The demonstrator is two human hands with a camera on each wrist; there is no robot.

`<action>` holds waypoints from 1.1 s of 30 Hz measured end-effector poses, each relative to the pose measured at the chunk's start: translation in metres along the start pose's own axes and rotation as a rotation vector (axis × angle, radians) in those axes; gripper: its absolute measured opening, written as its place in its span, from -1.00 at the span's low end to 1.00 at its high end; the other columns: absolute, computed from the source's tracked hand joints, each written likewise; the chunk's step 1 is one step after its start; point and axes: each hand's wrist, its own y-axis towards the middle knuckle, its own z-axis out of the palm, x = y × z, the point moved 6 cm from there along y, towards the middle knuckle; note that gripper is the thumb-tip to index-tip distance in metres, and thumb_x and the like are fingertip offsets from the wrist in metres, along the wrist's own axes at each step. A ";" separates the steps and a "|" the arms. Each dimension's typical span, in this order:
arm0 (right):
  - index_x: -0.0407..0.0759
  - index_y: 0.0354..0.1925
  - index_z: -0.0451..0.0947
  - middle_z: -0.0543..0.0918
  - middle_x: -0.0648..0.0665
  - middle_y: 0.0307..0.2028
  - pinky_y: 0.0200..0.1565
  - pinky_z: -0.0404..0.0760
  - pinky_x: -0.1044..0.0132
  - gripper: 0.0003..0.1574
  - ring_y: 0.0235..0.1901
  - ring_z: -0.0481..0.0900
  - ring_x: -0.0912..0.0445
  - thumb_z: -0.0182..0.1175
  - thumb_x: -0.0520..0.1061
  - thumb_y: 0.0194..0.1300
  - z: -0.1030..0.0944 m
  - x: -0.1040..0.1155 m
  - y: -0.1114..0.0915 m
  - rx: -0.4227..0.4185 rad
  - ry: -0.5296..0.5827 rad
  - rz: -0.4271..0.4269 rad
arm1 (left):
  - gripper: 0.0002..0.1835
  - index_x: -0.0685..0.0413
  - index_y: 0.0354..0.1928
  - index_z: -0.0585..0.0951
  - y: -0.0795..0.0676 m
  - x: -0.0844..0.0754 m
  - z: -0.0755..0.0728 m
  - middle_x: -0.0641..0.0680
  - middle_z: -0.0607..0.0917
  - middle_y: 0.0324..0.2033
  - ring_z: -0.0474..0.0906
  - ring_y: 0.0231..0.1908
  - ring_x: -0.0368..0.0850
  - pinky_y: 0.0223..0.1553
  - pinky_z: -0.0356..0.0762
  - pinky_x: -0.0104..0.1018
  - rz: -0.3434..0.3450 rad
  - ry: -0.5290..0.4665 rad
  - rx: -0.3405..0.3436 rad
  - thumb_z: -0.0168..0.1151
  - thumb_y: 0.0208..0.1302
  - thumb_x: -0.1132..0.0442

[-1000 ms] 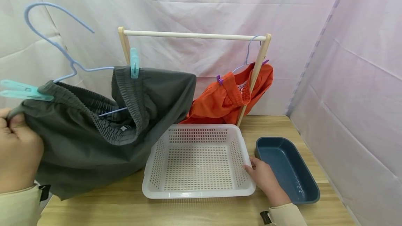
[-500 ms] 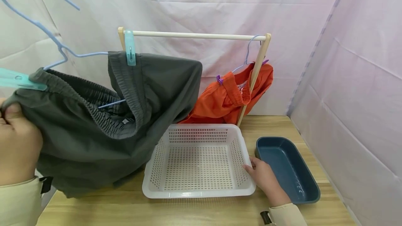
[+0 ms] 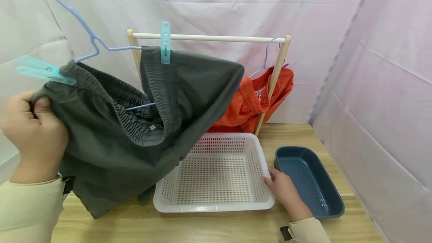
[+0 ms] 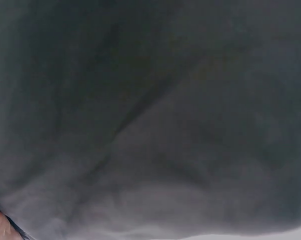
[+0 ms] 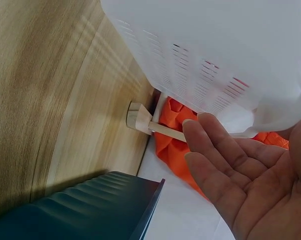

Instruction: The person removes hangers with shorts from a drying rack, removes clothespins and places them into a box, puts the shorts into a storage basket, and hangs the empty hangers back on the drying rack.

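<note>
My left hand (image 3: pixel 37 130) grips dark grey elastic-waisted shorts (image 3: pixel 111 153) by the side, just below the waistband. Two light-blue clothespins, one at the left (image 3: pixel 47 71) and one at the right (image 3: pixel 165 42), clip the waistband to a blue hanger (image 3: pixel 84 29). The hanger's hook rises past the top of the head view. Grey cloth (image 4: pixel 165 125) fills nearly all of the left wrist view. My right hand (image 3: pixel 285 192) holds the right rim of a white perforated basket (image 3: pixel 214 209), thumb over the rim and the other fingers (image 5: pixel 215 185) outside it.
Behind the basket stands a wooden rack with a white rod (image 3: pixel 209 38). Orange shorts (image 3: pixel 249 104) hang at its right end from a hanger (image 3: pixel 266 53) with purple clips. A dark blue tray (image 3: pixel 324 194) lies right of the basket on the wooden table (image 3: pixel 216 230).
My left hand brought the grey shorts and hanger up and slightly left, then to the right, nearer the rack and over the basket's left corner. The right hand and basket stayed in place.
</note>
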 end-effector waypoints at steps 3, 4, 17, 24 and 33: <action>-0.44 0.22 0.38 0.65 -0.34 -0.06 -0.21 0.65 0.08 -0.38 -0.20 0.67 -0.01 0.23 -0.13 0.30 0.000 -0.001 0.000 0.000 -0.009 0.002 | -0.68 0.62 -0.33 0.46 -0.001 -0.010 0.007 -0.43 0.30 -0.40 0.20 -0.29 -0.67 -0.17 0.08 -0.61 0.011 -0.021 0.002 0.04 0.37 0.33; -0.44 0.22 0.38 0.66 -0.34 -0.06 -0.21 0.65 0.09 -0.37 -0.20 0.67 0.00 0.23 -0.12 0.30 0.000 -0.001 0.000 -0.001 -0.010 0.005 | -0.69 0.62 -0.33 0.47 -0.001 -0.012 0.010 -0.47 0.28 -0.38 0.21 -0.28 -0.66 -0.17 0.09 -0.61 0.012 -0.028 0.004 0.05 0.36 0.34; -0.43 0.22 0.38 0.66 -0.33 -0.08 -0.24 0.66 0.11 -0.38 -0.24 0.66 0.03 0.23 -0.12 0.31 0.001 -0.001 0.000 0.003 0.011 0.015 | -0.71 0.55 -0.34 0.51 -0.006 -0.028 0.041 0.34 0.55 -0.43 0.51 -0.29 0.10 -0.17 0.30 -0.28 0.024 -0.090 0.110 0.09 0.34 0.32; -0.43 0.20 0.40 0.66 -0.34 -0.09 -0.23 0.66 0.08 -0.40 -0.22 0.67 -0.01 0.23 -0.12 0.31 0.002 0.001 -0.001 -0.005 0.018 -0.003 | -0.73 0.54 -0.31 0.49 -0.020 -0.039 0.053 0.45 0.51 -0.38 0.44 -0.28 0.35 -0.22 0.27 0.02 0.080 -0.120 0.202 0.12 0.35 0.33; -0.50 0.19 0.39 0.63 -0.40 -0.04 -0.10 0.61 -0.03 -0.39 -0.07 0.63 -0.15 0.22 -0.14 0.30 0.000 0.003 -0.002 -0.027 -0.020 -0.038 | -0.87 0.52 -0.32 0.50 -0.038 -0.049 0.067 0.43 0.50 -0.44 0.41 -0.36 0.34 -0.30 0.25 0.07 0.139 -0.162 0.259 0.15 0.27 0.48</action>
